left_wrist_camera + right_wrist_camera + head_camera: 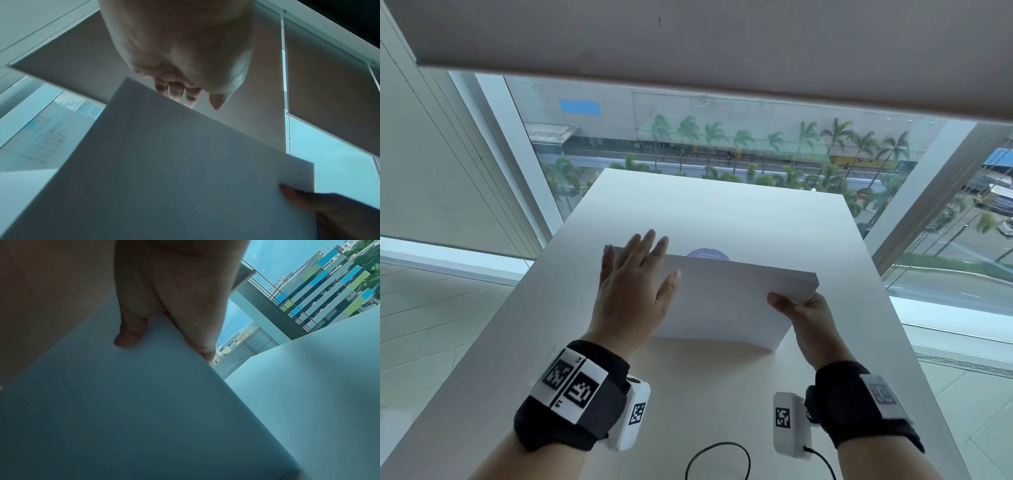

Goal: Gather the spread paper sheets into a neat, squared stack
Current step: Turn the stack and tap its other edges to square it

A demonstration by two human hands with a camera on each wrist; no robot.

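Observation:
A stack of white paper sheets (722, 301) stands tilted on its lower long edge on the white table (688, 212). My left hand (647, 263) lies with straight fingers against the stack's upper left corner, thumb spread across the front sheet. My right hand (798, 308) grips the right short edge, thumb on the front face and fingers behind. The left wrist view has the paper stack (174, 162) below the left hand's fingertips (180, 92), with the right thumb (292, 194) on the sheet. In the right wrist view the right thumb (131, 335) presses on the paper stack (144, 402).
A purple round mark (707, 253) on the table shows just behind the stack's top edge. A black cable loop (717, 459) lies at the table's near edge. Beyond the far edge is a large window with a lowered blind (688, 51).

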